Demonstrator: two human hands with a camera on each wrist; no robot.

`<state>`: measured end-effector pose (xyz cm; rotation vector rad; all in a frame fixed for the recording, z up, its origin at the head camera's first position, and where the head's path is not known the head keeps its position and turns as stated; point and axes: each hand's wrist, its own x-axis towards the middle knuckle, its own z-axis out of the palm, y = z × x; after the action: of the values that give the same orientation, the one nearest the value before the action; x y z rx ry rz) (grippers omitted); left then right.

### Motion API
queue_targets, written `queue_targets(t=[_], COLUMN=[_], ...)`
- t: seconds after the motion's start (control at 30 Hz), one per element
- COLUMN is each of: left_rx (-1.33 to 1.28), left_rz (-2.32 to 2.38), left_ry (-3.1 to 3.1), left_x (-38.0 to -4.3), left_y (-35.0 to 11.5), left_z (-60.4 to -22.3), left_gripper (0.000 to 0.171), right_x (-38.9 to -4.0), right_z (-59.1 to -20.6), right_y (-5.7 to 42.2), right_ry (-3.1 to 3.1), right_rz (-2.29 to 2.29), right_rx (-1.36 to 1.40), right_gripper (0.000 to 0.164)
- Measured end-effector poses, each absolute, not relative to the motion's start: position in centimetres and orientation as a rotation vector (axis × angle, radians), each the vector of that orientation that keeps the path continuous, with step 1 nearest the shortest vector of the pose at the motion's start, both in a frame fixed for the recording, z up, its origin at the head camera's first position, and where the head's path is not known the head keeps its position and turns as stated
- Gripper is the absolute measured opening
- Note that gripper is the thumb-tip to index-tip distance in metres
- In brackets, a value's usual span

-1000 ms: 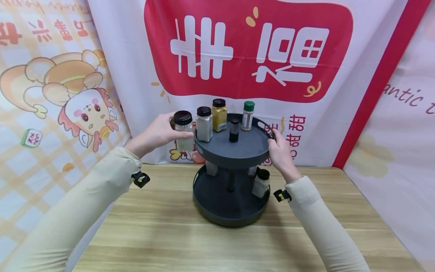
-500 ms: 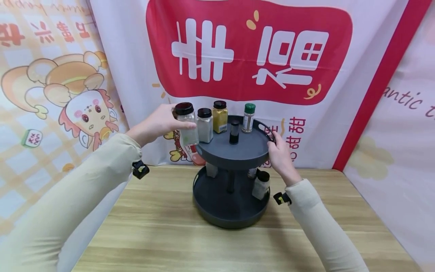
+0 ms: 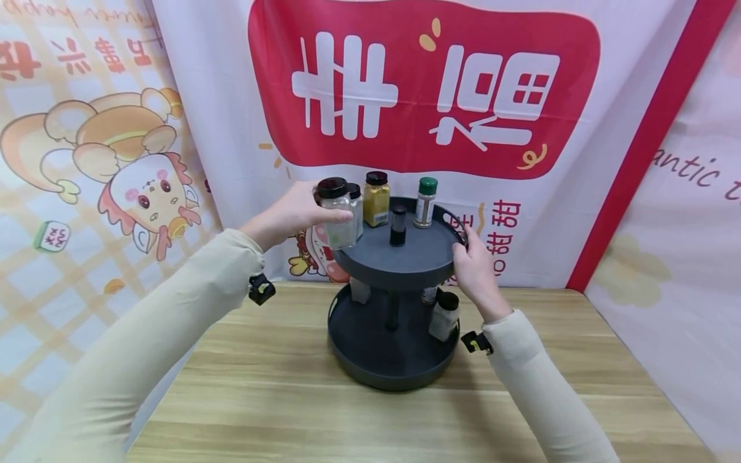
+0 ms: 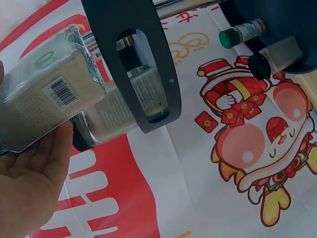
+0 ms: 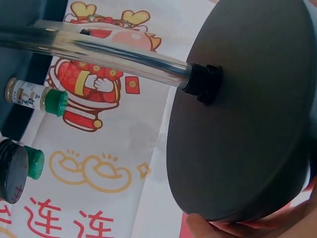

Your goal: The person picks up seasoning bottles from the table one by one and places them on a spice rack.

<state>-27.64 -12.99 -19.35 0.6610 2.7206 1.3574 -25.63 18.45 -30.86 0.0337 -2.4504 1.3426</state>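
My left hand [image 3: 289, 217] grips a square clear spice jar [image 3: 340, 230] with a black lid, upright at the left edge of the upper tier [image 3: 413, 257] of a dark grey two-tier turntable. In the left wrist view the jar [image 4: 54, 91] shows pale contents and a barcode, apart from the tier's slotted rim [image 4: 171, 94]. Whether its base touches the tier is hard to tell in the head view. My right hand [image 3: 476, 273] holds the upper tier's right rim at the handle slot. Behind the held jar, another black-lidded jar [image 3: 357, 212] is partly hidden.
On the upper tier stand a yellow-filled jar [image 3: 377, 202] and a green-capped shaker [image 3: 425, 202], around a centre post [image 3: 398, 225]. The lower tier [image 3: 382, 354] carries a tilted black-lidded jar [image 3: 444, 316] and others partly hidden. Beneath is a wooden table [image 3: 260, 386]; a printed cloth hangs behind.
My left hand has carried the jar rightward, from outside the upper tier to its left edge, now covering much of the jar behind. The right hand stays on the rim.
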Motion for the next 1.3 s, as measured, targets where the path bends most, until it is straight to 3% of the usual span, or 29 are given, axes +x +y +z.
queue_targets(t=[1.3], left_rx=[0.638], left_rz=[1.345], left_ry=[2.681], left_x=[-29.5], left_y=[-10.9], left_z=[-21.5], left_gripper=[0.061], right_x=[-24.3], right_z=[-30.8], right_y=[17.8], right_ry=[-2.499], right_rz=[1.261], right_rx=[0.02], right_gripper=[0.061])
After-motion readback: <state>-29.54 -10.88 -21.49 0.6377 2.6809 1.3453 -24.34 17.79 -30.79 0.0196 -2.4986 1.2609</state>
